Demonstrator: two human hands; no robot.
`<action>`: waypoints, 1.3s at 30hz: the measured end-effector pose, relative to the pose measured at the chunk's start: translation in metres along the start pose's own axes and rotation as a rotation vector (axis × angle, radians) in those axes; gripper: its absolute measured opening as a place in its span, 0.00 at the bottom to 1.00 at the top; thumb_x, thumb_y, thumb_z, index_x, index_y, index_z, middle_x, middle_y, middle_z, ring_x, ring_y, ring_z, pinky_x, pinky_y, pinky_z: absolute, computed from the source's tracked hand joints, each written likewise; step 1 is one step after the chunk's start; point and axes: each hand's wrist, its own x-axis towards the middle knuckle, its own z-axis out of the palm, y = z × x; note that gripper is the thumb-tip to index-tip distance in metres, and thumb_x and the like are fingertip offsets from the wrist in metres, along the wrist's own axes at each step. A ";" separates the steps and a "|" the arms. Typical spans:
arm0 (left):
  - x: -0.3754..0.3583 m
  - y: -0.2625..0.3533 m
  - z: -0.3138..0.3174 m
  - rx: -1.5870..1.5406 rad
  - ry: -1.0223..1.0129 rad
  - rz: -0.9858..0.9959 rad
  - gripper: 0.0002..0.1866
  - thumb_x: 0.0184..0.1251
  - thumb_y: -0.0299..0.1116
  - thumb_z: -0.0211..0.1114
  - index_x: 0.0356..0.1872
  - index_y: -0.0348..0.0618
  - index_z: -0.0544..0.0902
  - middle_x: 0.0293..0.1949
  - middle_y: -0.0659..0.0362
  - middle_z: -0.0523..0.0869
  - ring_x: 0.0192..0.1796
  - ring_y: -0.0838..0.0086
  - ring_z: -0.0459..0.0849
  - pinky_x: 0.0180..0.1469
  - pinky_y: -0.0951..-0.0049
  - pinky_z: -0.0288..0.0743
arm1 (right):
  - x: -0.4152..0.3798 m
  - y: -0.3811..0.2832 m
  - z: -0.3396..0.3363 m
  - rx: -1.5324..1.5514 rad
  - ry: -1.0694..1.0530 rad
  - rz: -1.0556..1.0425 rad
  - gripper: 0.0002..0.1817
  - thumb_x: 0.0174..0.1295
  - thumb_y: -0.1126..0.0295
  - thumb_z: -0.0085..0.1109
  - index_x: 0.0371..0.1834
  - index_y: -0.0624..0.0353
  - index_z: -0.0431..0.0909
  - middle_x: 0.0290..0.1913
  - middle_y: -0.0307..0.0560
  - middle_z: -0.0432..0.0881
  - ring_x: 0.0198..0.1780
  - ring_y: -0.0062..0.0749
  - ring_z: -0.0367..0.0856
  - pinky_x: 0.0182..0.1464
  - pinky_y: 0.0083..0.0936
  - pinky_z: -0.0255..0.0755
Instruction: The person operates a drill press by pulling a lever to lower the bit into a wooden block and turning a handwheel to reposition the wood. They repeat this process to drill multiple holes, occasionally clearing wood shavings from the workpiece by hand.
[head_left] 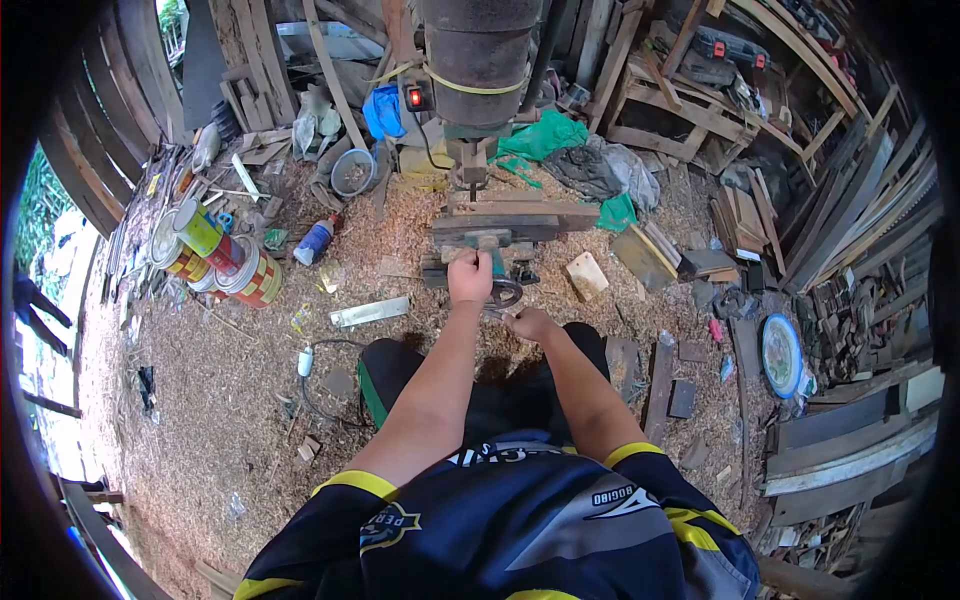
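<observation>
My left hand is closed at the front of a machine's work table, by a small wooden block. What its fingers hold is hidden. Lower and to the right, my right hand is curled at the rim of a dark handwheel, fingers closed on it. Beyond my hands, a wooden board lies across the machine's table. A metal chuck and bit point down over that board, below a large dark cylindrical motor.
A switch glows red beside the motor. Paint cans and a blue bottle stand left; a bucket is farther back. Wood shavings cover the floor. Stacked planks and a round blue-rimmed lid are right.
</observation>
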 end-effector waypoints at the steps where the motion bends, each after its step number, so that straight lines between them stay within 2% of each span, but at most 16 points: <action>1: -0.001 0.001 0.000 0.007 -0.004 -0.007 0.18 0.69 0.35 0.62 0.27 0.27 0.83 0.30 0.42 0.84 0.35 0.45 0.84 0.41 0.56 0.78 | -0.001 0.000 0.000 -0.017 -0.003 -0.005 0.47 0.73 0.32 0.45 0.60 0.74 0.83 0.65 0.73 0.81 0.70 0.63 0.78 0.73 0.46 0.70; 14: 0.001 0.001 -0.002 0.016 -0.032 0.000 0.19 0.71 0.36 0.61 0.28 0.27 0.82 0.28 0.41 0.82 0.34 0.43 0.83 0.40 0.54 0.76 | -0.007 -0.006 -0.004 -0.050 -0.012 -0.014 0.47 0.73 0.32 0.45 0.66 0.74 0.79 0.69 0.73 0.77 0.73 0.61 0.75 0.74 0.45 0.69; 17: 0.001 -0.002 -0.001 0.035 0.025 0.004 0.19 0.69 0.38 0.63 0.27 0.28 0.83 0.29 0.41 0.84 0.34 0.44 0.85 0.40 0.55 0.78 | 0.001 -0.007 -0.001 -0.057 0.039 0.011 0.46 0.73 0.33 0.47 0.64 0.74 0.80 0.67 0.73 0.80 0.71 0.61 0.77 0.73 0.46 0.70; 19: 0.001 -0.002 -0.002 0.049 0.006 -0.020 0.19 0.69 0.38 0.62 0.27 0.28 0.83 0.29 0.41 0.84 0.34 0.44 0.85 0.40 0.55 0.78 | -0.010 -0.015 -0.008 -0.055 -0.018 -0.011 0.44 0.73 0.34 0.49 0.61 0.74 0.82 0.62 0.73 0.83 0.68 0.61 0.80 0.71 0.46 0.72; 21: -0.001 -0.001 -0.002 0.054 0.001 -0.035 0.19 0.69 0.38 0.62 0.27 0.27 0.83 0.30 0.41 0.84 0.34 0.43 0.85 0.40 0.55 0.78 | -0.013 -0.013 -0.004 -0.050 0.043 -0.022 0.43 0.73 0.35 0.50 0.59 0.73 0.83 0.59 0.73 0.85 0.66 0.61 0.82 0.70 0.46 0.74; 29: 0.001 -0.001 -0.004 0.045 0.004 -0.001 0.19 0.69 0.38 0.62 0.27 0.28 0.83 0.30 0.41 0.83 0.34 0.44 0.83 0.41 0.54 0.78 | -0.004 -0.009 0.003 -0.071 0.078 -0.021 0.45 0.73 0.33 0.48 0.65 0.72 0.80 0.67 0.71 0.80 0.70 0.60 0.79 0.72 0.45 0.72; 39: 0.001 -0.003 -0.002 0.042 0.021 0.004 0.18 0.69 0.37 0.62 0.27 0.28 0.83 0.29 0.41 0.83 0.35 0.43 0.84 0.41 0.53 0.78 | -0.020 -0.019 -0.007 -0.059 0.042 -0.016 0.44 0.73 0.34 0.48 0.65 0.71 0.81 0.68 0.70 0.80 0.71 0.59 0.78 0.73 0.45 0.70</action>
